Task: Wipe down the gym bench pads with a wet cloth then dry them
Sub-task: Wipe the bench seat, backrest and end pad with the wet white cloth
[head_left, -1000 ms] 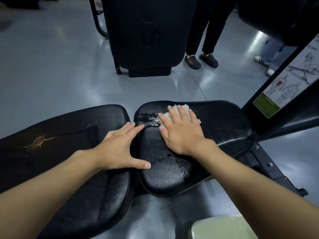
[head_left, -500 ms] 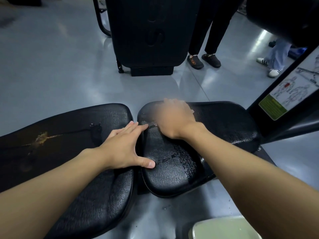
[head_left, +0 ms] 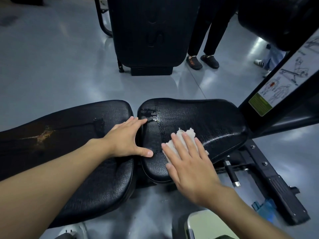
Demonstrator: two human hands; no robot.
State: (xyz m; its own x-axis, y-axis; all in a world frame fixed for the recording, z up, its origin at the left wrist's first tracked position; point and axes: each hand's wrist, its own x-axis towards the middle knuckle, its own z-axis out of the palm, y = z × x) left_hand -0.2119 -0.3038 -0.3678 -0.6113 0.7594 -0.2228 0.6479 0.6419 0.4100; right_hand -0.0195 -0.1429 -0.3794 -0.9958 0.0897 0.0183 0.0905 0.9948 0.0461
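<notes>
Two black bench pads lie side by side. The long back pad point(head_left: 69, 135) on the left has a torn brownish patch. The shorter seat pad point(head_left: 203, 118) on the right glistens wet, with a puddle near its far left corner. My right hand point(head_left: 189, 161) lies flat with straight fingers on a whitish cloth point(head_left: 184, 134), pressing it onto the seat pad's near half. My left hand point(head_left: 126, 138) rests flat across the gap between the pads, its thumb on the seat pad's edge.
Another black padded machine point(head_left: 148, 31) stands on the grey floor beyond. Two people's legs and shoes point(head_left: 202, 61) are at the upper right. A frame post with an exercise chart point(head_left: 279, 83) rises on the right. A pale bucket rim point(head_left: 207, 221) sits below.
My right hand has dragged the cloth from the seat pad's far left part toward me, to its near half, leaving a wet streak. My left hand has stayed in place.
</notes>
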